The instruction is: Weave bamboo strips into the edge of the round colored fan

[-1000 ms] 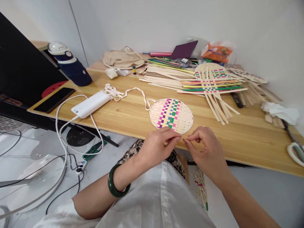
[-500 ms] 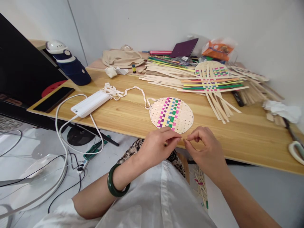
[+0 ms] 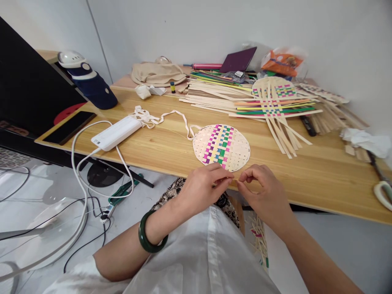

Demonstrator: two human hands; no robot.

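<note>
My left hand (image 3: 208, 181), a dark green bangle (image 3: 150, 232) on its wrist, is closed in a pinch at the table's front edge. Close beside it, my right hand (image 3: 265, 192) also pinches with thumb and forefinger. Between the fingertips runs a very fine thread, hardly visible; whether a needle is there I cannot tell. Just beyond the hands lies a round woven piece (image 3: 221, 148) of pale strips with pink, purple, green and blue ones, its rim edged in white. White fabric tape (image 3: 183, 116) trails from its left side.
A white power bank (image 3: 116, 132) with cables, a phone (image 3: 70, 127) and a navy bottle (image 3: 92, 85) are on the left. Behind lie loose strips (image 3: 211, 92), a thread spool (image 3: 172, 87) and a half-woven piece (image 3: 272, 107). Scissors (image 3: 382, 192) lie at the right edge.
Very little differs. The right fingertips have shifted slightly, and the thread between the two hands shows less clearly. The woven piece stays in place.
</note>
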